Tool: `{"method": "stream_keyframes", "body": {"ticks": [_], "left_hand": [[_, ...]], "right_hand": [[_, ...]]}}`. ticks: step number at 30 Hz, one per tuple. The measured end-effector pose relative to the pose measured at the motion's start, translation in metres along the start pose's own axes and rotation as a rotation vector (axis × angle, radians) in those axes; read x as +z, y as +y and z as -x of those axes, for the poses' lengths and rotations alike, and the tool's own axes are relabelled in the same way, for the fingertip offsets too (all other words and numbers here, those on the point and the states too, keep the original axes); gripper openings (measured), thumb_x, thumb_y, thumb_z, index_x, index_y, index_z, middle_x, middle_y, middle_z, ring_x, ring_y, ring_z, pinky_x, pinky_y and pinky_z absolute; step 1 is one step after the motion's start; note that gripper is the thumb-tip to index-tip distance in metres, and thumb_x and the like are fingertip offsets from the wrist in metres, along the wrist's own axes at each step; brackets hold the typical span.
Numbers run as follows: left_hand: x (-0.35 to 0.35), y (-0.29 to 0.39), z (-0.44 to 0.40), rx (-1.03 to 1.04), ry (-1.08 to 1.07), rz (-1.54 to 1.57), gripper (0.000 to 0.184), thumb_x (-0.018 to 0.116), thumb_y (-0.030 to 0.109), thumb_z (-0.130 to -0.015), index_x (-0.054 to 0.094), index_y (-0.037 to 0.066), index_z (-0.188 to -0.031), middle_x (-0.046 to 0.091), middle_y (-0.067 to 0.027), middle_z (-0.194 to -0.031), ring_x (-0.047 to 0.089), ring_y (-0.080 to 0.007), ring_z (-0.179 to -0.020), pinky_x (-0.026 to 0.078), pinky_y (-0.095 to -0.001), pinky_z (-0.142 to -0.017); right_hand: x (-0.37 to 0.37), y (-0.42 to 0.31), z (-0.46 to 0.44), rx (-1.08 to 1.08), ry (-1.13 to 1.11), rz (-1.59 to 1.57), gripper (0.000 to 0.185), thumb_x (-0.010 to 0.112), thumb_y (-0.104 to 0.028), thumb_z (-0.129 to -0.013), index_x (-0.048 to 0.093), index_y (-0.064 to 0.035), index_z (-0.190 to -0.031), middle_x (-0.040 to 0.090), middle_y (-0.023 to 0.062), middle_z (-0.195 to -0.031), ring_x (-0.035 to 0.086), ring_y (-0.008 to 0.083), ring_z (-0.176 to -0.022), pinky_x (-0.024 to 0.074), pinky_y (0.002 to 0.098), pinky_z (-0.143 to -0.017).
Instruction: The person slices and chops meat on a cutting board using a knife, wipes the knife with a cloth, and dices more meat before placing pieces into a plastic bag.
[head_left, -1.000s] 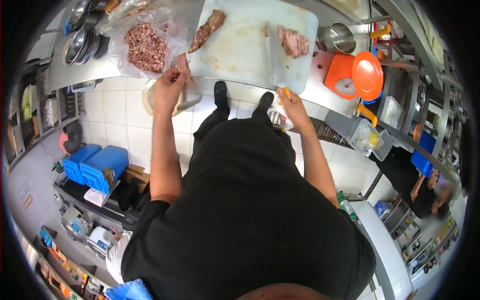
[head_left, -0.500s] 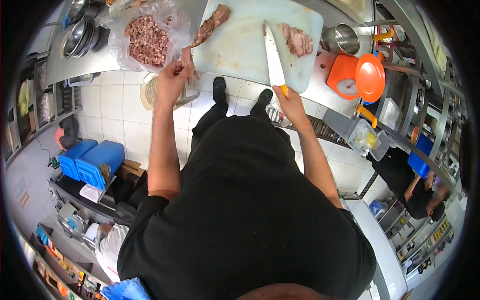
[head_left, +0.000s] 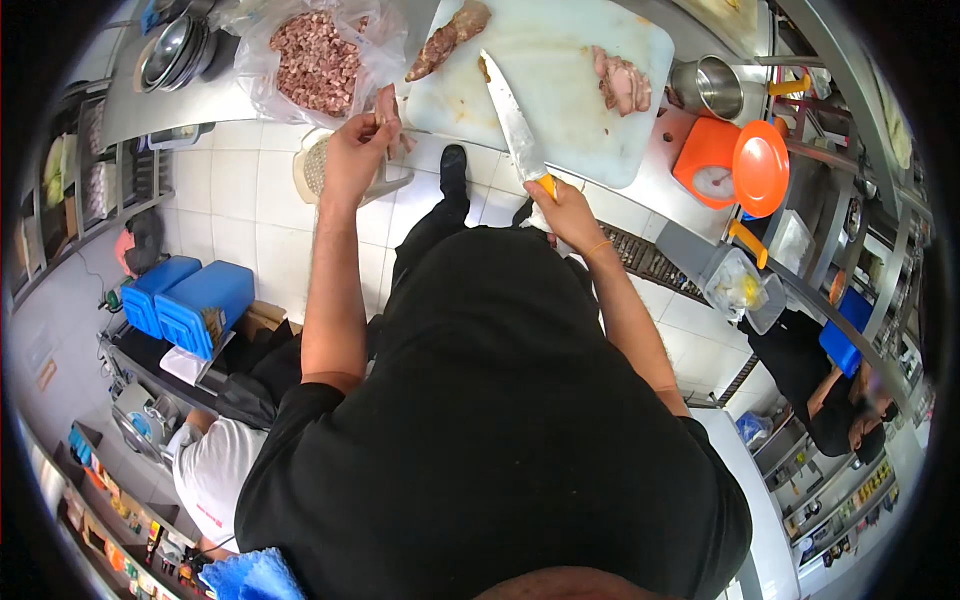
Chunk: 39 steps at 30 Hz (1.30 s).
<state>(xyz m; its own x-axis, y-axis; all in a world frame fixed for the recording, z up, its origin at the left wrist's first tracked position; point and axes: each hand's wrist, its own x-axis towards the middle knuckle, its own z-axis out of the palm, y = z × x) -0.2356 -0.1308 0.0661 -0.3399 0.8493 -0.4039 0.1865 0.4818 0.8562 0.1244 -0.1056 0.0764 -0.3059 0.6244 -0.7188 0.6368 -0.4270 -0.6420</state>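
My left hand point(head_left: 357, 160) pinches a strip of meat point(head_left: 387, 108) at the counter's edge, just below the plastic bag. Diced meat point(head_left: 316, 66) fills that open clear bag point(head_left: 258, 72). My right hand point(head_left: 567, 217) is wrapped round the yellow handle of a knife point(head_left: 514, 124), whose blade lies over the white cutting board point(head_left: 560, 85) and points away from me. At the board's upper left is a long browned piece of meat point(head_left: 448, 40). Several slices of meat point(head_left: 621, 82) rest together on the board's right side.
Right of the board stand a steel pot point(head_left: 708, 88), an orange scale point(head_left: 700, 165) and an orange plate point(head_left: 761, 168). Stacked metal bowls point(head_left: 176, 55) sit at the upper left. A co-worker in black point(head_left: 815, 385) is at the far right; another in white point(head_left: 220, 475) is at the lower left.
The knife blade has swung left across the board, away from the slices. My left hand still holds the meat strip. The view has shifted, and the person in white shows more.
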Motion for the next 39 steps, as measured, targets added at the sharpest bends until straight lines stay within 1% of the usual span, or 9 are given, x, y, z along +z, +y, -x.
{"method": "stream_keyframes", "body": {"ticks": [9,12,15,18,21,26,30,34,39], "left_hand": [[-0.001,0.006,0.005,0.024,0.068,-0.028,0.031,0.078,0.026,-0.097,0.076,-0.003,-0.108,0.078,-0.0083,-0.091,0.068,-0.0119,-0.079,0.053,-0.0294,-0.073],[-0.006,0.016,0.013,0.032,0.085,-0.137,0.026,0.077,0.019,-0.099,0.074,-0.005,-0.111,0.075,-0.0053,-0.094,0.066,-0.0095,-0.082,0.052,-0.0263,-0.075],[-0.012,0.004,0.01,0.026,0.089,-0.13,0.027,0.079,0.02,-0.099,0.074,-0.005,-0.11,0.075,-0.0045,-0.093,0.065,-0.0091,-0.081,0.051,-0.0265,-0.075],[-0.006,0.018,0.012,-0.009,0.097,-0.049,0.026,0.077,0.019,-0.1,0.074,-0.004,-0.11,0.075,-0.0048,-0.092,0.064,-0.0093,-0.08,0.051,-0.0261,-0.074],[-0.001,0.007,-0.002,0.038,0.109,-0.067,0.033,0.079,0.028,-0.097,0.076,-0.004,-0.107,0.076,-0.0066,-0.088,0.066,-0.0097,-0.079,0.052,-0.0282,-0.071],[0.04,0.026,-0.009,0.128,-0.011,-0.1,0.033,0.079,0.028,-0.095,0.076,-0.001,-0.109,0.078,-0.0087,-0.09,0.069,-0.0123,-0.079,0.055,-0.0307,-0.073],[0.083,0.062,-0.008,0.185,-0.147,-0.192,0.033,0.078,0.031,-0.092,0.077,0.001,-0.107,0.08,-0.0151,-0.093,0.076,-0.0226,-0.08,0.059,-0.0371,-0.076],[0.138,0.068,-0.038,0.277,-0.1,-0.367,0.04,0.077,0.045,-0.089,0.08,0.006,-0.098,0.08,-0.0155,-0.091,0.078,-0.0307,-0.083,0.061,-0.043,-0.08],[0.165,0.114,-0.055,0.169,-0.156,-0.203,0.045,0.073,0.049,-0.093,0.078,0.004,-0.092,0.079,-0.0135,-0.088,0.077,-0.0309,-0.082,0.061,-0.0431,-0.081]], "right_hand": [[0.009,0.023,-0.014,-0.063,-0.168,-0.064,0.056,0.061,-0.054,-0.106,0.067,0.001,-0.105,0.057,0.0038,-0.065,0.056,0.0153,-0.047,0.0503,0.035,-0.048],[0.011,0.044,-0.028,-0.116,-0.226,-0.075,0.058,0.062,-0.059,-0.104,0.069,-0.0005,-0.102,0.056,0.0002,-0.066,0.053,0.0112,-0.048,0.049,0.0313,-0.046],[-0.004,0.029,-0.01,0.033,-0.321,-0.165,0.061,0.061,-0.064,-0.103,0.07,-0.0032,-0.098,0.057,-0.0024,-0.067,0.053,0.0077,-0.049,0.0464,0.0273,-0.042],[-0.017,0.035,-0.001,-0.024,-0.363,-0.256,0.061,0.061,-0.065,-0.103,0.068,-0.0053,-0.094,0.056,-0.0042,-0.066,0.052,0.0062,-0.046,0.0435,0.025,-0.04],[-0.04,0.034,0.019,0.022,-0.296,-0.334,0.057,0.059,-0.061,-0.105,0.067,-0.0043,-0.1,0.056,-0.0038,-0.065,0.05,0.0058,-0.043,0.0415,0.0252,-0.038],[-0.076,0.028,0.043,-0.029,-0.091,-0.41,0.054,0.058,-0.054,-0.108,0.065,-0.0013,-0.105,0.055,-0.0026,-0.065,0.047,0.0067,-0.041,0.0396,0.0257,-0.038],[-0.098,0.014,0.041,-0.045,0.027,-0.47,0.053,0.06,-0.053,-0.108,0.065,-0.0003,-0.105,0.053,-0.0006,-0.068,0.046,0.0082,-0.04,0.0389,0.0263,-0.037],[-0.111,-0.004,0.027,-0.109,0.083,-0.416,0.052,0.062,-0.053,-0.107,0.063,-0.0015,-0.103,0.052,-0.0006,-0.07,0.048,0.0103,-0.042,0.0403,0.0286,-0.035],[-0.115,-0.056,0.012,-0.2,0.079,-0.271,0.049,0.061,-0.052,-0.108,0.066,-0.003,-0.104,0.055,-0.0016,-0.07,0.051,0.0095,-0.043,0.0424,0.029,-0.034]]}}
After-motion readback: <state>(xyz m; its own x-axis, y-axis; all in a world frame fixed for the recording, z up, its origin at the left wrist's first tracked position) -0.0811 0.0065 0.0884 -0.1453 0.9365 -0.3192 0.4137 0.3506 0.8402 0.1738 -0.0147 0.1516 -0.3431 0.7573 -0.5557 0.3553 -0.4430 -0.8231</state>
